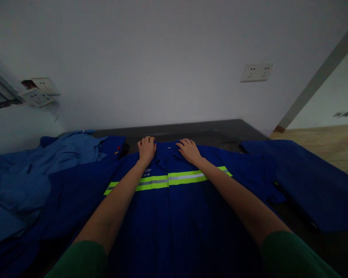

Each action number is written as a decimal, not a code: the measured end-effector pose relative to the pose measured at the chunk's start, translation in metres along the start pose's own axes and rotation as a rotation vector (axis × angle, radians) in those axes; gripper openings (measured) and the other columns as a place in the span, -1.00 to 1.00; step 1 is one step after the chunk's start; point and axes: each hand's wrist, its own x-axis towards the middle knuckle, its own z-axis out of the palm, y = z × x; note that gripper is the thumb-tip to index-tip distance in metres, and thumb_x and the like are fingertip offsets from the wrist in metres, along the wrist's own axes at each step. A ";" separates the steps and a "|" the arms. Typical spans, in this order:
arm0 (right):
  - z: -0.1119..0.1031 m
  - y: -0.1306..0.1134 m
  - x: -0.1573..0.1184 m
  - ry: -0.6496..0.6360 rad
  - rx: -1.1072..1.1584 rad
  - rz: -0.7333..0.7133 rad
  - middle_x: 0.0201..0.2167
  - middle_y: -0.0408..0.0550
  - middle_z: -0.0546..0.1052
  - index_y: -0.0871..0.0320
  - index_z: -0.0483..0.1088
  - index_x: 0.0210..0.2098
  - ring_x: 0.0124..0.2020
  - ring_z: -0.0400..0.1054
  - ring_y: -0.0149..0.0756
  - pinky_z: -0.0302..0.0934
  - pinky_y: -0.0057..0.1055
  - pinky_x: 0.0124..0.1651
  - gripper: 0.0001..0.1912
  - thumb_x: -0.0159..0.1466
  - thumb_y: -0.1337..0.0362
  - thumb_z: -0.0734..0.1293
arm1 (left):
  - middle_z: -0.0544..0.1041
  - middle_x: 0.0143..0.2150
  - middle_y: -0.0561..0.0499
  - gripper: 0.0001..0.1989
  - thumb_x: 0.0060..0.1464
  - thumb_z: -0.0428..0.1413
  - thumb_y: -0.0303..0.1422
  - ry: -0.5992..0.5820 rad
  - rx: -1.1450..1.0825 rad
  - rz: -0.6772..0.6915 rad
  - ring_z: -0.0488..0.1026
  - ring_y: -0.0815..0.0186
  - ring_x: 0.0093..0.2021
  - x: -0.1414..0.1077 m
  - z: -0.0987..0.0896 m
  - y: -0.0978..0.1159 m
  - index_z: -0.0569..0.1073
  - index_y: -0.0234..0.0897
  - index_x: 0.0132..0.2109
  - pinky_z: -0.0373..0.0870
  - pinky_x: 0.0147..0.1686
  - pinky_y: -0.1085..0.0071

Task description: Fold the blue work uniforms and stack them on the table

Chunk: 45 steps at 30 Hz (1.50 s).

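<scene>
Green cloth sleeves point(84, 256); left hand point(147, 150), right hand point(189, 151) rest half-open on blue, lime-striped cloth jacket point(150, 220) near desk's point(229, 126) far edge; I'd press evenly.

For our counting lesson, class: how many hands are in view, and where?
2. The left hand rests at the left of the blue garment's collar; the right hand rests at the right.
</scene>
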 end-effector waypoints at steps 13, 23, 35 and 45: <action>-0.031 -0.013 -0.021 -0.167 0.242 -0.279 0.02 -0.01 0.48 0.13 0.45 -0.01 0.06 0.32 -0.26 0.19 -0.27 0.14 -0.71 0.32 0.40 0.23 | 0.01 0.39 -0.28 -0.37 0.29 -0.20 -0.12 -0.395 -0.100 0.130 -0.06 0.12 0.39 -0.062 -0.002 0.007 -0.01 -0.43 0.36 -0.04 0.32 0.18; -0.015 -0.010 -0.041 -0.126 0.180 -0.102 0.27 0.10 0.24 0.11 0.22 0.23 0.23 0.19 -0.14 0.16 -0.22 0.20 -0.46 0.28 0.27 0.31 | 0.08 0.37 -0.24 -0.40 0.23 -0.09 -0.22 -0.305 -0.132 0.218 -0.06 0.11 0.39 -0.061 -0.017 0.040 0.11 -0.43 0.33 -0.13 0.34 0.12; -0.024 -0.008 -0.037 -0.160 -0.114 -0.106 -0.11 0.10 0.54 0.15 0.34 0.13 -0.07 0.40 -0.18 0.21 -0.33 -0.02 -0.59 0.35 0.43 0.10 | 0.16 0.35 -0.02 -0.39 0.16 -0.24 -0.57 -0.393 -0.178 0.343 0.04 0.26 0.36 -0.083 -0.023 0.064 0.12 -0.23 0.34 -0.08 0.33 0.04; -0.030 0.001 -0.044 -0.133 -0.015 -0.060 -0.11 0.04 0.53 0.20 0.52 -0.14 -0.06 0.38 -0.20 0.21 -0.34 0.03 -0.70 0.28 0.45 0.18 | 0.09 0.36 -0.23 -0.47 0.29 -0.17 -0.28 -0.441 -0.159 0.454 -0.02 0.21 0.38 -0.097 -0.039 0.081 0.15 -0.50 0.30 -0.08 0.35 0.17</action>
